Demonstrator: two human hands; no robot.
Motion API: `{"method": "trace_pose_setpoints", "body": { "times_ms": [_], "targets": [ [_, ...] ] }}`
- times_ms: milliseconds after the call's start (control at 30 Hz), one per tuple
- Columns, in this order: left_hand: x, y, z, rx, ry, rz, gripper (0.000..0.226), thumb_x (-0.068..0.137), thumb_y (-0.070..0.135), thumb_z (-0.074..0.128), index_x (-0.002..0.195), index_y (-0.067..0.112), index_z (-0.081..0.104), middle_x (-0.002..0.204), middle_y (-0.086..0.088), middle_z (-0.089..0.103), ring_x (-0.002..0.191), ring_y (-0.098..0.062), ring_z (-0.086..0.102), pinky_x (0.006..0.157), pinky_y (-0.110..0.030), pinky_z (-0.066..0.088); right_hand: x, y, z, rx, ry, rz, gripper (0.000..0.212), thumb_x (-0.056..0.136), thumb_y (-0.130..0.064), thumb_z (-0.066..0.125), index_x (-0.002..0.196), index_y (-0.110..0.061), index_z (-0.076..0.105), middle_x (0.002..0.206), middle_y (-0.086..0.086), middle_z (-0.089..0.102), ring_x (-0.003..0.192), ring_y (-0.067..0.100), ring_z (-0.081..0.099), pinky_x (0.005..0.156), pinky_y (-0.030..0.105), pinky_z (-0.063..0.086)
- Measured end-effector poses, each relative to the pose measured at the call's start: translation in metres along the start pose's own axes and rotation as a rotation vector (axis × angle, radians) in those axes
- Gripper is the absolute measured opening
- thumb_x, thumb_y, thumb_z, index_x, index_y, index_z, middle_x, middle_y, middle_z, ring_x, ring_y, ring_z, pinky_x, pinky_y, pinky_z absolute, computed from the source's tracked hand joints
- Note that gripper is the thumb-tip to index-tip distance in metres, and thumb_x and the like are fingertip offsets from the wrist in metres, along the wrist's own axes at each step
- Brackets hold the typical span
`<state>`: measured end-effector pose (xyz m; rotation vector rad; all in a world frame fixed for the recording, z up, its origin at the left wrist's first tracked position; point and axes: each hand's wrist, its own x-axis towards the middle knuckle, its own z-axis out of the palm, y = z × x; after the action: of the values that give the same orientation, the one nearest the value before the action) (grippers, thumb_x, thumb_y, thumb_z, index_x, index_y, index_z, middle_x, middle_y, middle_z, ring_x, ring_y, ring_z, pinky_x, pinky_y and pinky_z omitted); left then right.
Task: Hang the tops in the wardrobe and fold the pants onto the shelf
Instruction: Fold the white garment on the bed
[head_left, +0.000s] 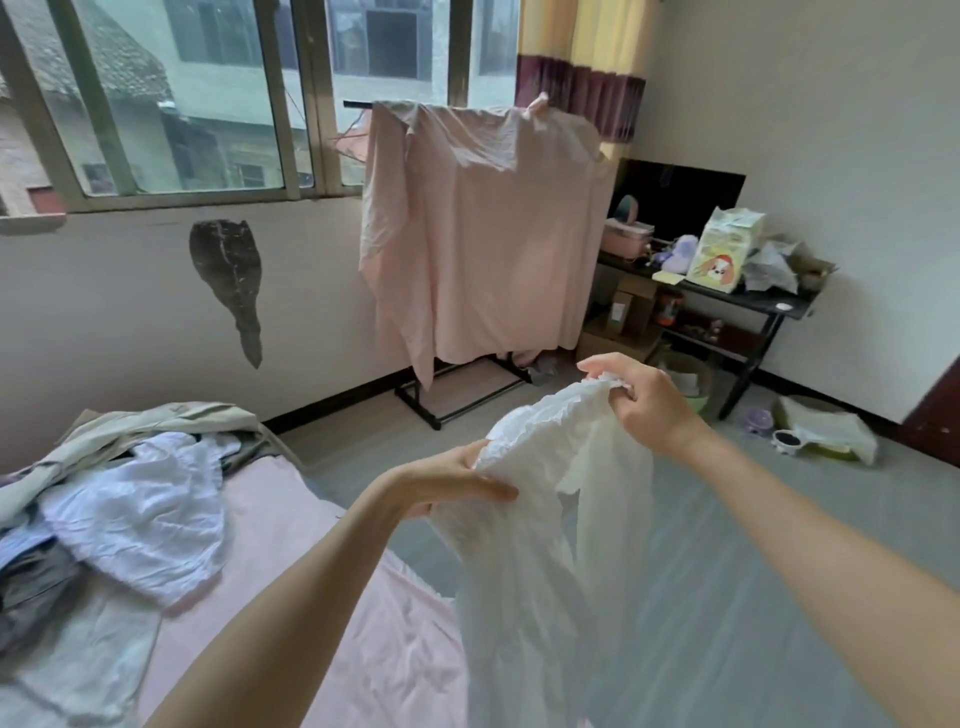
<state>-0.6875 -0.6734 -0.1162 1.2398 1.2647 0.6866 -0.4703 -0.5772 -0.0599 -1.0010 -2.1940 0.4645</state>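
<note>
I hold a white, thin garment (540, 545) up in front of me over the floor beside the bed. My left hand (447, 480) grips its gathered upper edge from the left. Its other end is pinched in my right hand (639, 397), higher and further right. The cloth hangs down loosely between and below both hands. A pile of other clothes (104, 493), white, beige and dark, lies on the bed at the left. A clothes rack covered by a pink cloth (478, 234) stands by the window ahead.
The bed with a pink sheet (322, 597) fills the lower left. A black desk (748, 301) with bags and boxes stands at the right wall, with bowls and a bag (826, 436) on the floor near it. Grey floor (753, 571) lies between.
</note>
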Motion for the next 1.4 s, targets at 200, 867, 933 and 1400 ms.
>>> {"method": "trace_pose_setpoints", "body": {
  "times_ms": [200,867,933,1400],
  "targets": [
    [0.003,0.008,-0.011,0.645,0.408,-0.105,0.017,0.075,0.032,0.069,0.089,0.023,0.064,0.088,0.001,0.067,0.079,-0.015,0.063,0.066,-0.026,0.051,-0.013,0.023,-0.014,-0.209,-0.43,0.125,0.039,0.084,-0.003,0.047,0.115,-0.021,0.061,0.106,-0.002,0.064,0.099,0.015,0.058,0.083,0.023,0.043],
    [-0.025,0.007,0.027,0.047,0.351,0.365,0.071,0.072,-0.002,0.076,0.124,0.021,0.033,0.108,0.007,0.053,0.09,0.006,0.061,0.071,-0.013,0.048,-0.034,-0.043,0.059,1.425,-0.629,0.567,0.076,0.095,-0.056,0.014,0.127,0.003,0.05,0.125,0.023,0.057,0.114,0.032,0.056,0.098,0.04,0.044],
    [-0.029,0.011,0.02,0.17,0.617,0.374,0.061,0.072,-0.007,0.069,0.122,0.016,0.042,0.101,0.002,0.057,0.084,-0.004,0.058,0.069,-0.016,0.044,-0.029,-0.045,0.056,1.333,-0.637,0.529,0.064,0.098,-0.049,0.019,0.125,-0.003,0.054,0.124,0.015,0.061,0.115,0.024,0.058,0.098,0.037,0.044],
    [-0.075,0.047,-0.083,0.083,0.542,0.253,0.038,0.064,0.0,0.067,0.1,0.011,0.063,0.093,-0.012,0.063,0.083,-0.018,0.059,0.075,-0.028,0.046,0.051,-0.062,0.061,0.548,-0.599,0.09,0.031,0.078,-0.01,0.073,0.105,-0.023,0.065,0.101,-0.014,0.07,0.092,-0.005,0.063,0.075,0.005,0.046]
  ]
}}
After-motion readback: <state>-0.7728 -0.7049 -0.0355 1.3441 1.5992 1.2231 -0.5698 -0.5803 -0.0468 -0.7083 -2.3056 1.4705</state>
